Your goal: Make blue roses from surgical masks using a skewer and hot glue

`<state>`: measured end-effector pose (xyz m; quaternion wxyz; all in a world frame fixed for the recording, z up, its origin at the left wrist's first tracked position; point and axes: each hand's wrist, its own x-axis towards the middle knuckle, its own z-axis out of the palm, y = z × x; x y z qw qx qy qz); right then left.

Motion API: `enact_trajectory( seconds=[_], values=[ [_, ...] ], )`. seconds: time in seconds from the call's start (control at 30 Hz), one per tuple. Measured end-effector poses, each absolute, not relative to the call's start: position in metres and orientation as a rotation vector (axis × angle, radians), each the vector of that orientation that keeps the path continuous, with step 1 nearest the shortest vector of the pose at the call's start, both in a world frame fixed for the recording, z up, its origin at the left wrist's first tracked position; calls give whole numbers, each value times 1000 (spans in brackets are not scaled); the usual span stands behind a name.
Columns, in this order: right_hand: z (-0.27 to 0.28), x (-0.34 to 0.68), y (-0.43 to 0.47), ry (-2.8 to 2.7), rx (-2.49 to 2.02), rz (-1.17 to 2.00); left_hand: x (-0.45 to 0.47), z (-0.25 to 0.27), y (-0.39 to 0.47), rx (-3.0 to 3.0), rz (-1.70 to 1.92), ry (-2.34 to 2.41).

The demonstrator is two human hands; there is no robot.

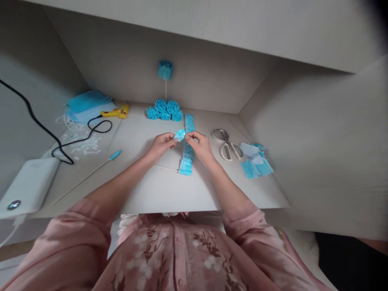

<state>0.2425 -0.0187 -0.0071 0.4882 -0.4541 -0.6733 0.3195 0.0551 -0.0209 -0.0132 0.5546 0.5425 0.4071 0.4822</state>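
Between my two hands, above the middle of the table, is a small light-blue piece of thin sheet material (179,135). My left hand (163,145) pinches its left side and my right hand (200,146) pinches its right edge. Beneath them a long gathered blue strip (187,157) lies lengthwise on the table, partly covered by the right fingers. A thin stick (167,168) reaches the strip's near end from the left. Behind the hands sits a stack of several rolled blue flowers (165,110).
To the left are a yellow glue gun (115,112), blue face masks (87,103), white scraps (87,145), a blue-tipped stick (87,176) and a white power bank (30,184). Scissors (227,145) and blue cut pieces (257,161) lie right. A blue flower (165,70) on a stem stands behind.
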Motion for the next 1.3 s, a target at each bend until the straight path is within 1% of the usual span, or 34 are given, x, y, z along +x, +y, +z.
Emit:
enact_trajectory(
  seconds=[0.13, 0.43, 0.7, 0.9, 1.3],
  values=[
    [-6, 247, -17, -1621, -1072, 843, 52, -13, -19, 1220, 1157, 947],
    [-10, 252, -7, -1534, -1087, 1026, 48, -11, -19, 1411, 1009, 992],
    [-13, 250, -7, -1532, -1095, 983, 48, -10, -20, 1446, 990, 967],
    [-13, 251, -7, -1470, -1096, 977, 47, -8, -21, 1433, 1046, 931],
    [-22, 248, -6, -1517, -1133, 942, 44, -12, -17, 1421, 1052, 995]
  ],
)
